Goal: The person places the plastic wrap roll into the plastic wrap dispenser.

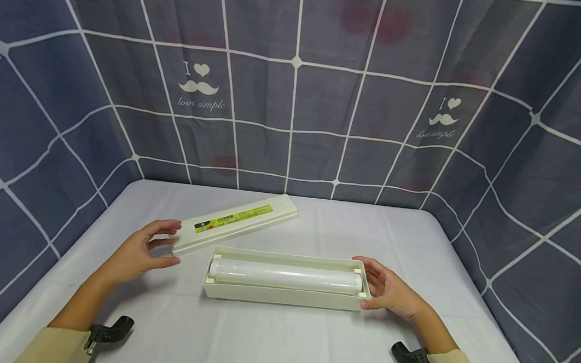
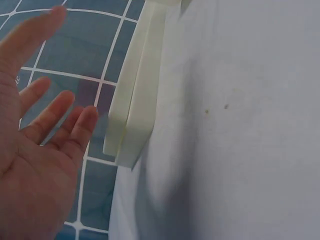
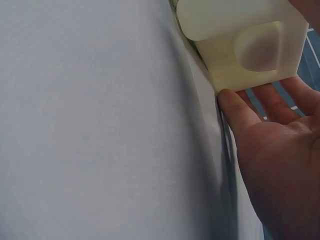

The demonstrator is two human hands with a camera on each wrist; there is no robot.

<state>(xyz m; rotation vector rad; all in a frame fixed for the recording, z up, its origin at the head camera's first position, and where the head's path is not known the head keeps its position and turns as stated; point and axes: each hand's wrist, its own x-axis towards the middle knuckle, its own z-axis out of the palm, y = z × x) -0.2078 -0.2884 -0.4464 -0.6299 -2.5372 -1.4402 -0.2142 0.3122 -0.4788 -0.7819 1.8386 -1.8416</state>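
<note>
A long cream plastic box (image 1: 284,297) lies on the table without its lid, a glossy white roll (image 1: 287,276), apparently cling film, lengthwise inside. My right hand (image 1: 393,291) grips the box's right end, thumb at the front corner and fingers toward the back. In the right wrist view, the thumb and fingertips meet the edges of the box end (image 3: 255,55). Behind the box, to the left, lies the lid (image 1: 236,222), slanted, with a green-yellow label. Beside the lid's left end is my left hand (image 1: 136,253), fingers spread and apart from the lid (image 2: 137,95) in the left wrist view.
A white cloth covers the table (image 1: 282,340). Dark grey-blue curtains (image 1: 319,95) with white grid lines stand at the back and both sides. Black wrist mounts (image 1: 111,331) sit at both sleeves.
</note>
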